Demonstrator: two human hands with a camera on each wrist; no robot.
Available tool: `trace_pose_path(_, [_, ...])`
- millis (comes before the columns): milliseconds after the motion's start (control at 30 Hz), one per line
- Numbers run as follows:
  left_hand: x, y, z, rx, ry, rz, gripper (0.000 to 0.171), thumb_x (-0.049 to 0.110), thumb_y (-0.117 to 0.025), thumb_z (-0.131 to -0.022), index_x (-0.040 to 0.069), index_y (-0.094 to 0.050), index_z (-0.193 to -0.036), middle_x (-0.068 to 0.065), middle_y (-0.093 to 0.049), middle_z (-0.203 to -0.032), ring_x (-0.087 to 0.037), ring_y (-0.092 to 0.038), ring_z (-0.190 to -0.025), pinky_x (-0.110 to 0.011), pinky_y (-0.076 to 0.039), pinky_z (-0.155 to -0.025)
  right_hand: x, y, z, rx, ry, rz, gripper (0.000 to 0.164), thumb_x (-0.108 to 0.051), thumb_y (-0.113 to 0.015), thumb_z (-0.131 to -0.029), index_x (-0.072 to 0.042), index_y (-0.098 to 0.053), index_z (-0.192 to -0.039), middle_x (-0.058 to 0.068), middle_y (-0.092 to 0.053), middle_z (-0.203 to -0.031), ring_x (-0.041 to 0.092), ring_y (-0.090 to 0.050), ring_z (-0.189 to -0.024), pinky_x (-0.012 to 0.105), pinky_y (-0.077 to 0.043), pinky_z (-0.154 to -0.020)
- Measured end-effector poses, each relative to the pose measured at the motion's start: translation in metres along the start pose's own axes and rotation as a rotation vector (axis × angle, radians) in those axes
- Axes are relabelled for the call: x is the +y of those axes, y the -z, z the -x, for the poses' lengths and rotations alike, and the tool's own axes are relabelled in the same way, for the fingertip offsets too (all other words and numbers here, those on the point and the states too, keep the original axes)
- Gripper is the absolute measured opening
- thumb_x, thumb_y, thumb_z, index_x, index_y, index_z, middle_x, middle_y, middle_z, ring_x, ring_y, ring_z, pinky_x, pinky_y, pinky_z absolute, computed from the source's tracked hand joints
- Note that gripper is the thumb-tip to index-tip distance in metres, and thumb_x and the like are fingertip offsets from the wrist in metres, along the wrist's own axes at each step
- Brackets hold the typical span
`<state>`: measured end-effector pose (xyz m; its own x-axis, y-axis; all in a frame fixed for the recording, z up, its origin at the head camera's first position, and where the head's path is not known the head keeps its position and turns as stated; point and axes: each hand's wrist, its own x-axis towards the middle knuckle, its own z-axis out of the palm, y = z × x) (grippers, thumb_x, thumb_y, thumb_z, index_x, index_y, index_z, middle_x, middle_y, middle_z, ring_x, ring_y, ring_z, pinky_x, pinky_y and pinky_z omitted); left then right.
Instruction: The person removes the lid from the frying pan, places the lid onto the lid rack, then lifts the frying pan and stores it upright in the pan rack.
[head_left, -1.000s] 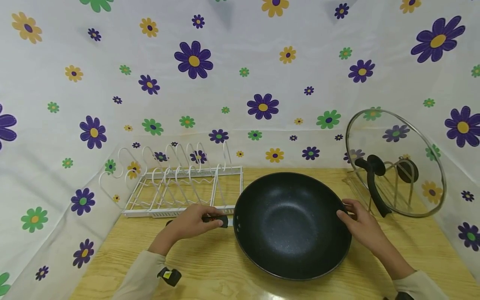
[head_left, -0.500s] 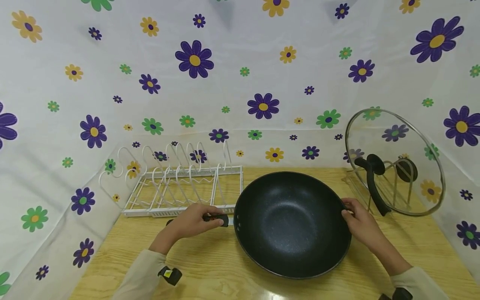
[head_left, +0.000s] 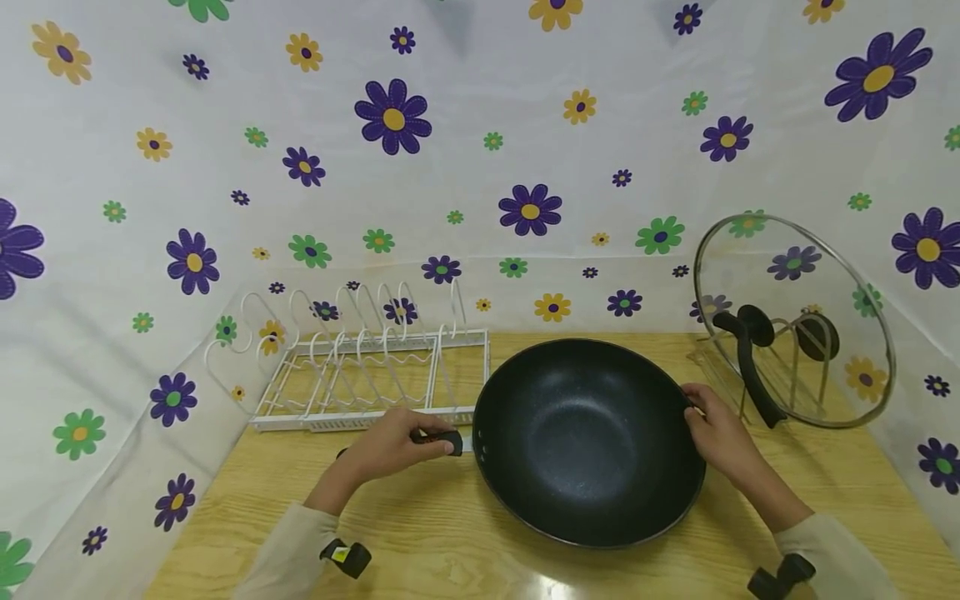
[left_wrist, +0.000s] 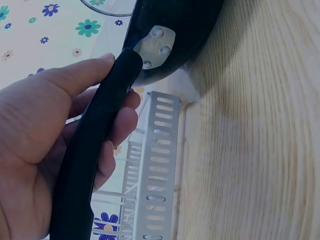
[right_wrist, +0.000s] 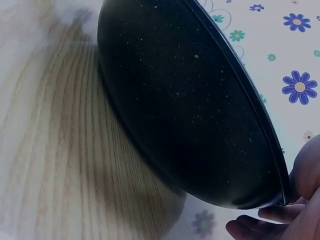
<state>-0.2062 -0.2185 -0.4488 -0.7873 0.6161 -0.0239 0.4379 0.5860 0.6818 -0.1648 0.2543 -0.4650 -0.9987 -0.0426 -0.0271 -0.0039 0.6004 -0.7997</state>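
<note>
Black wok (head_left: pixel 585 450) in two hands (head_left: pixel 393 446) (head_left: pixel 722 437), one lid (head_left: pixel 795 302), one white rack (head_left: pixel 337 422)

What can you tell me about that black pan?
The black pan is round and deep, pale-flecked outside, and looks like coated metal. A silvery riveted bracket joins its black handle, gripped by the left hand; the right hand holds the opposite rim. It is right of the white rack, open side up; whether it touches the table is unclear.

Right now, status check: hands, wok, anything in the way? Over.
Left hand gripping handle; right hand holding opposite side of wok. Nothing seen inside wok. White rack close behind handle; glass lid beyond right hand.
</note>
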Motion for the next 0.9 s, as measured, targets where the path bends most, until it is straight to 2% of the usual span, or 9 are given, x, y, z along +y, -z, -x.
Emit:
trace_pose_path(367, [0.009, -0.007, 0.008, 0.057, 0.084, -0.010, 0.034, 0.040, -0.072, -0.096, 0.015, -0.076, -0.120, 0.002, -0.075, -0.106, -0.007, -0.062, -0.074, -0.026, -0.052, -0.064, -0.005, 0.001, -0.012, -0.005, -0.037, -0.005, 0.043, -0.007, -0.034, -0.109, 0.010, -0.034, -0.148, 0.042, -0.042, -0.145, 0.056, -0.048, -0.129, 0.063, -0.048, -0.096])
trace_pose_path(567, [0.011, -0.008, 0.011, 0.043, 0.099, 0.057, 0.030, 0.035, -0.074, -0.096, 0.016, -0.077, -0.118, 0.004, -0.075, -0.100, -0.012, -0.067, -0.073, -0.027, -0.053, -0.063, -0.010, 0.002, -0.018, -0.016, -0.077, -0.068, 0.042, -0.006, -0.033, -0.109, 0.009, -0.034, -0.148, 0.042, -0.043, -0.145, 0.055, -0.049, -0.129, 0.062, -0.049, -0.096])
trace_pose_path(800, [0.011, -0.011, 0.012, 0.029, 0.077, 0.130, 0.027, 0.030, -0.074, -0.096, 0.012, -0.078, -0.115, 0.000, -0.076, -0.099, -0.015, -0.070, -0.076, -0.027, -0.053, -0.062, -0.011, 0.001, -0.025, -0.015, -0.130, -0.099, 0.045, -0.007, -0.032, -0.110, 0.008, -0.032, -0.152, 0.042, -0.043, -0.145, 0.054, -0.052, -0.127, 0.060, -0.051, -0.095])
trace_pose_path(900, [0.010, -0.011, 0.013, 0.017, 0.093, 0.168, 0.026, 0.027, -0.074, -0.096, 0.010, -0.077, -0.116, -0.003, -0.076, -0.101, -0.024, -0.073, -0.080, -0.028, -0.054, -0.065, -0.014, 0.000, -0.029, -0.005, -0.145, -0.095, 0.045, -0.006, -0.033, -0.109, 0.009, -0.034, -0.151, 0.041, -0.043, -0.145, 0.053, -0.051, -0.128, 0.059, -0.051, -0.095])
